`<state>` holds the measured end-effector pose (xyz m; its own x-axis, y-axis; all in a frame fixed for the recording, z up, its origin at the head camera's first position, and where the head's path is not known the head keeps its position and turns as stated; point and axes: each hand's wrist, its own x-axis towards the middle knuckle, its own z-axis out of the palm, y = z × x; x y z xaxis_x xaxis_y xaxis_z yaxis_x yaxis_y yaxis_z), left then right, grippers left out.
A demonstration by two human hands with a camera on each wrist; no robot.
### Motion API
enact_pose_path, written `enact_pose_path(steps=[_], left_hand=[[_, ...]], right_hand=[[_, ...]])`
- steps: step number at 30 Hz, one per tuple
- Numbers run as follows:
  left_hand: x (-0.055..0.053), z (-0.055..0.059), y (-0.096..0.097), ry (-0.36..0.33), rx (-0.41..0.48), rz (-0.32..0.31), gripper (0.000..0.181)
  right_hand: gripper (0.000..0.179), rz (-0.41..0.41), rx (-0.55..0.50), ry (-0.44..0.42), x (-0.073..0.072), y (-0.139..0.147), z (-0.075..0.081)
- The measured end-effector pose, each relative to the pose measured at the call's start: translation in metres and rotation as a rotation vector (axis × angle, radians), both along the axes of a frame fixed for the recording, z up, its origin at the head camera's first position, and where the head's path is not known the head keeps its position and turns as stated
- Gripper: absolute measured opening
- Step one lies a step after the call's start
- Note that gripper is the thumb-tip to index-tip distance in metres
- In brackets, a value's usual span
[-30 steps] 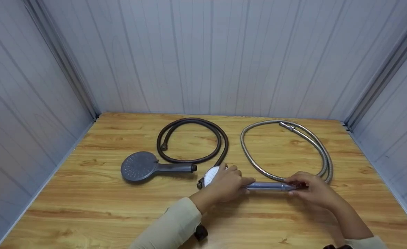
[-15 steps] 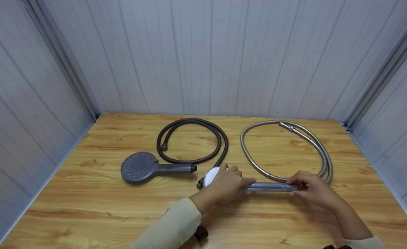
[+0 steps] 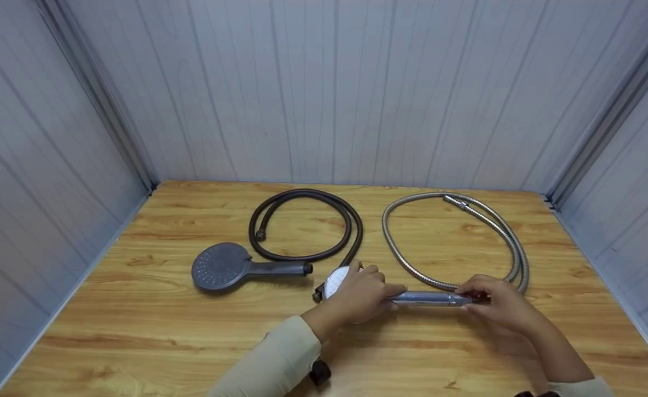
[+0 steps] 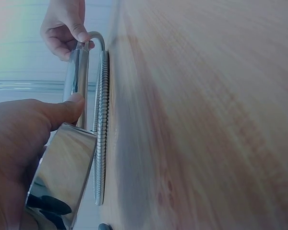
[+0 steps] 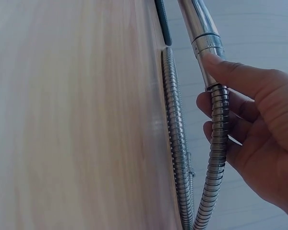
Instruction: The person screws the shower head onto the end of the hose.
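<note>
My left hand (image 3: 360, 298) holds a chrome shower head (image 3: 423, 298) just above the table, its white spray face (image 3: 335, 280) turned up and partly covered by the fingers. In the left wrist view the thumb lies along the chrome handle (image 4: 79, 72). My right hand (image 3: 500, 304) pinches the tapered connector nut (image 5: 209, 56) at the handle's end, thumb on top and fingers curled behind. From that nut the metal shower hose (image 5: 219, 129) bends away, and the nut sits flush against the handle in the right wrist view.
A grey shower head (image 3: 222, 267) lies at left on the wooden table (image 3: 153, 331). Behind it is a coiled dark hose (image 3: 302, 257), its end running toward a dark fitting (image 3: 318, 292) beside my left hand. The chrome hose's loop (image 3: 390, 231) lies back right. Panel walls (image 3: 313, 94) enclose the table.
My right fingers have shifted slightly around the connector nut at the handle's end. The left hand and the chrome shower head have stayed in place.
</note>
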<state>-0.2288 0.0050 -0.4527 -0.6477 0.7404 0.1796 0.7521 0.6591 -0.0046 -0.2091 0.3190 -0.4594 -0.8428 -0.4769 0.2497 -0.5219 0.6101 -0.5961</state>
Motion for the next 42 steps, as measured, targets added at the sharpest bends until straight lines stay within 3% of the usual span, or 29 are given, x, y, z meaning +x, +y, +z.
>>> enact_pose_path(steps=[6, 13, 24, 33, 42], left_hand=[[-0.0002, -0.0007, -0.0002, 0.024, -0.019, 0.005, 0.04], [0.0001, 0.0002, -0.0001, 0.007, -0.025, 0.013, 0.041], [-0.0007, -0.001, 0.0006, -0.004, -0.005, 0.012, 0.041], [-0.001, -0.0007, 0.0004, 0.004, -0.005, 0.008, 0.04], [-0.0003, -0.0003, -0.0003, -0.008, -0.01, 0.021, 0.041]], right_hand=[[0.024, 0.04, -0.026, 0.036, -0.0008, 0.0007, -0.0017], [0.021, 0.076, -0.032, 0.047, -0.001, 0.0011, -0.0009], [0.023, 0.051, -0.023, -0.07, 0.0013, 0.0007, 0.0042], [0.026, 0.032, -0.009, -0.113, 0.0024, 0.0011, 0.0064], [0.024, 0.079, -0.031, -0.133, 0.0014, 0.0025, 0.0065]])
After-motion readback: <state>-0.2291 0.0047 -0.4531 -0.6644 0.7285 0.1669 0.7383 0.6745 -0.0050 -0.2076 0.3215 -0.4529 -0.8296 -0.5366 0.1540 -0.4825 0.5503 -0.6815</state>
